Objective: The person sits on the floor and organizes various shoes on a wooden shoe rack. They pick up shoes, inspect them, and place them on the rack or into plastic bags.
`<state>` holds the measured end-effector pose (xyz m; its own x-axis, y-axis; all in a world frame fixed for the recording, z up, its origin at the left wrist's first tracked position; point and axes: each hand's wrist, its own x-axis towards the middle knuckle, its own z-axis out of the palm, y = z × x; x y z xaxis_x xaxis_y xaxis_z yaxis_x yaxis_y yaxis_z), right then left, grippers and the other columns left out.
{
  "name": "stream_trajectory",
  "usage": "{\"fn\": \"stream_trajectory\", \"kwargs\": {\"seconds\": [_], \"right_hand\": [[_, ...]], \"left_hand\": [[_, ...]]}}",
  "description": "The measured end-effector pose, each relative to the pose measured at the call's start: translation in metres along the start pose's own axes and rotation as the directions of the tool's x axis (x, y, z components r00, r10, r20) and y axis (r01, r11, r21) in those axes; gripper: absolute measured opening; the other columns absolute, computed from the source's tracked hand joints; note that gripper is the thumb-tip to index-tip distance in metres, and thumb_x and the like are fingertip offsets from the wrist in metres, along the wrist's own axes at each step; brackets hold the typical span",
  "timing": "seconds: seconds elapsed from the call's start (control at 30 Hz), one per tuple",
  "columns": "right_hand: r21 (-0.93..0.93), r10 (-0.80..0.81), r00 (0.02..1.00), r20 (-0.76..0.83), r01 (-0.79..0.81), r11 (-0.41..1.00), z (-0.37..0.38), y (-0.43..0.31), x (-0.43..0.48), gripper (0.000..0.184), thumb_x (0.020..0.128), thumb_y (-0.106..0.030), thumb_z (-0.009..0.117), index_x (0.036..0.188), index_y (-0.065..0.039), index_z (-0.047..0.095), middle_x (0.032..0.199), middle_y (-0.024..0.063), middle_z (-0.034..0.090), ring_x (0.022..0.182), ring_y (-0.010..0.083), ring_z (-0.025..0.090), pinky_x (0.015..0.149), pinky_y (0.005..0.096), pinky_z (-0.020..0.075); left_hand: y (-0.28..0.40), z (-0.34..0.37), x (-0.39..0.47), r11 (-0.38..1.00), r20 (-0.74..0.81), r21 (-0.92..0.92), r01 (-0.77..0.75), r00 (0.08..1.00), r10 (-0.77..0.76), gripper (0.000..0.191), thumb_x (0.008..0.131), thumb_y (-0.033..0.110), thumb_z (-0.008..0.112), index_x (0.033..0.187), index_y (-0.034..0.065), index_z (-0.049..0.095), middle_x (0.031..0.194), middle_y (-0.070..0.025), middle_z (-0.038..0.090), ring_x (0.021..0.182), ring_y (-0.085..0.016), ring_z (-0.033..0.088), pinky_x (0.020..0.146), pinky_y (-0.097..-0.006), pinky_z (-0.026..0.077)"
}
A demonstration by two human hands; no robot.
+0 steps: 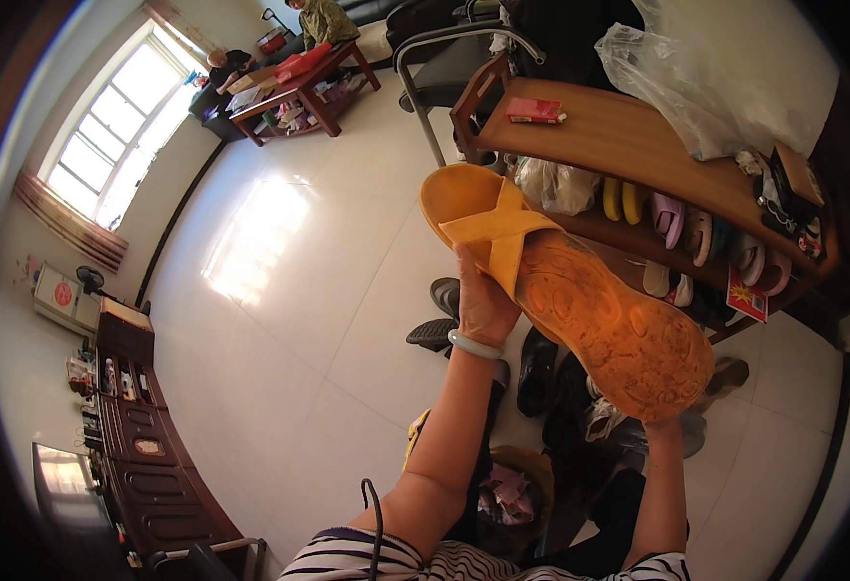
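Note:
An orange slide sandal with crossed straps is held up in front of me, its worn, stained footbed facing me. My left hand, with a pale bangle at the wrist, grips its side near the straps. At the heel end, my right hand holds the sandal from beneath; its fingers are mostly hidden behind the sole. Below the sandal, several dark shoes lie on the tiled floor. A bin holding pinkish scraps stands close to my legs.
A wooden shoe bench carries a red box and a clear plastic bag, with footwear on its lower shelf. Behind it stands a metal-framed chair. Two people sit near a low table. A dark cabinet lines the left wall.

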<state>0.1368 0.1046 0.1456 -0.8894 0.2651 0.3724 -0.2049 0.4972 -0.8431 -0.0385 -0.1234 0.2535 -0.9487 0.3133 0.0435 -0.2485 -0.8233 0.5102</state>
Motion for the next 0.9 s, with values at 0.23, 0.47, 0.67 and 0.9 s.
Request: {"fn": "stream_trajectory", "kwargs": {"seconds": [0.23,0.47,0.67,0.9], "right_hand": [[-0.015,-0.008,0.998,0.058,0.009,1.0,0.001,-0.005,0.0,0.046,0.098,-0.027,0.053,0.14,-0.012,0.042,0.142,0.0076,0.042,0.127,0.0228,0.044,0.101,0.0354,0.0421],[-0.021,-0.069,0.994,0.08,0.071,0.997,0.016,-0.012,-0.003,0.048,0.098,-0.029,0.053,0.141,-0.013,0.04,0.145,0.0071,0.039,0.131,0.0219,0.041,0.103,0.0347,0.0412],[0.641,-0.01,0.994,0.108,-0.063,0.765,0.033,-0.026,0.002,0.053,0.097,-0.035,0.053,0.144,-0.015,0.037,0.148,0.0062,0.037,0.135,0.0219,0.037,0.11,0.0369,0.0343],[0.059,-0.219,0.976,0.008,0.219,0.974,0.032,-0.017,0.007,0.06,0.096,-0.037,0.055,0.147,-0.015,0.032,0.148,0.0066,0.036,0.138,0.0245,0.033,0.116,0.0402,0.0238]], "left_hand": [[0.008,-0.01,0.006,0.999,0.068,-0.007,-0.045,0.997,0.045,0.075,0.088,0.067,0.047,0.136,0.0099,0.042,0.13,-0.0058,0.053,0.115,-0.022,0.053,0.099,-0.0373,0.045],[-0.005,0.012,0.001,0.987,-0.095,0.114,-0.114,0.988,0.125,0.074,0.089,0.068,0.046,0.135,0.01,0.044,0.126,-0.0061,0.055,0.114,-0.022,0.054,0.098,-0.0373,0.046],[-0.008,0.009,0.002,0.97,-0.096,0.217,-0.108,0.987,0.132,0.076,0.094,0.067,0.031,0.137,0.0046,0.039,0.132,-0.0108,0.05,0.118,-0.025,0.05,0.102,-0.0376,0.043],[-0.026,0.006,0.005,0.962,-0.063,0.258,-0.09,0.992,0.109,0.079,0.09,0.07,0.036,0.137,0.0063,0.041,0.13,-0.0086,0.051,0.118,-0.023,0.05,0.102,-0.0349,0.043]]}}
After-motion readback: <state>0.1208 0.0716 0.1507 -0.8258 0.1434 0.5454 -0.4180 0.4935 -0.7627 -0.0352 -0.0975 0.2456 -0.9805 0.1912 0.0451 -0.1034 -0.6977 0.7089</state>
